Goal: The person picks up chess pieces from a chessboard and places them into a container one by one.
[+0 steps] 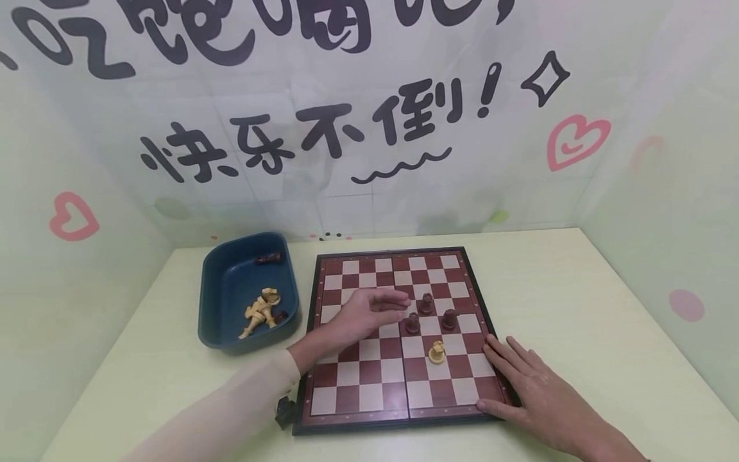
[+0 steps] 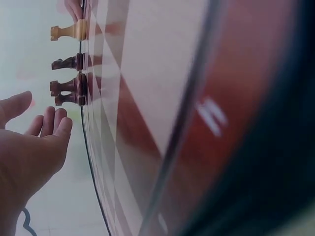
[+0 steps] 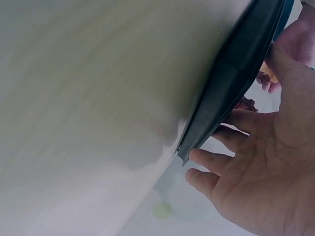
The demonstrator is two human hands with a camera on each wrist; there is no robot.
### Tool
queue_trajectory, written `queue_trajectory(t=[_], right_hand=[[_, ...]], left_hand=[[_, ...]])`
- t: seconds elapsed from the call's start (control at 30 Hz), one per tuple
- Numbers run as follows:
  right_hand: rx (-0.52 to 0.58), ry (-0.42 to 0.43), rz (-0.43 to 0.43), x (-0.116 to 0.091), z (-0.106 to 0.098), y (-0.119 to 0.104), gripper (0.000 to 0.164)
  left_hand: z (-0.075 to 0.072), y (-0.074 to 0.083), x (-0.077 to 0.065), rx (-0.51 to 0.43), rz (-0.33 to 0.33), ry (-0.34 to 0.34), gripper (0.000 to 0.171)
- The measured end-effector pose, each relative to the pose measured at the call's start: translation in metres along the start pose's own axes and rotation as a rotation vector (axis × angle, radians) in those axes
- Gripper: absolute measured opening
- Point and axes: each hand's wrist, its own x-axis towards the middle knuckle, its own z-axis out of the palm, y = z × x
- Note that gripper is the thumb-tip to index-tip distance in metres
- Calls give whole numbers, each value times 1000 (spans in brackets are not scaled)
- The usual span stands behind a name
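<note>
On your left, the blue plastic bin (image 1: 209, 301) holds a heap of light chess pieces (image 1: 260, 314) and a couple of dark ones lying on their sides; piled like that, they could roll or slide if you reached in carelessly. A small black object (image 1: 283, 411) sits by the chessboard's near left corner; I cannot tell what it is.

Your left hand (image 1: 369, 309) hangs over the chessboard (image 1: 347, 418), thumb and fingers apart and gently bent, with nothing in them. Its fingertips are just beside the nearer dark rook (image 1: 412, 324), so a low sideways sweep could topple it, perhaps into the second dark rook (image 1: 426, 304) beyond it. The dark knight (image 1: 449, 319) stands upright to their right, and the light rook (image 1: 437, 352) upright on the near side; your forearm could catch that one if it swung right.

Your right hand (image 1: 534, 385) rests at the chessboard's right edge, fingers extended against it, gripping nothing. A hard push there could shift the board and jolt all four standing pieces.
</note>
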Motion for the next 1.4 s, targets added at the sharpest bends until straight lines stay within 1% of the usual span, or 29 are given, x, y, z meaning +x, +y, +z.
queue_trajectory(t=[0.17, 0.33, 0.4, 0.47, 0.63, 0.93, 1.2, 1.4], right_hand=[[-10, 9, -8, 0, 1, 0, 86], [-11, 7, -8, -1, 1, 1, 86], [-5, 0, -1, 0, 1, 1, 87], [2, -10, 8, 0, 0, 0, 87], [7, -11, 11, 0, 1, 0, 87], [3, 1, -1, -1, 1, 1, 87], [1, 4, -3, -1, 1, 1, 86], [1, 12, -9, -1, 1, 1, 85]], left_hand=[[8, -3, 6, -23, -31, -26, 37], [16, -7, 11, -8, -57, -50, 35], [19, -8, 12, -3, -65, -47, 33], [21, -9, 13, 14, -60, -48, 31], [24, -11, 13, 72, -21, -48, 26], [26, -13, 14, 105, 1, -18, 21], [28, -11, 13, 105, -5, -2, 22], [27, -7, 12, 114, -26, 13, 23]])
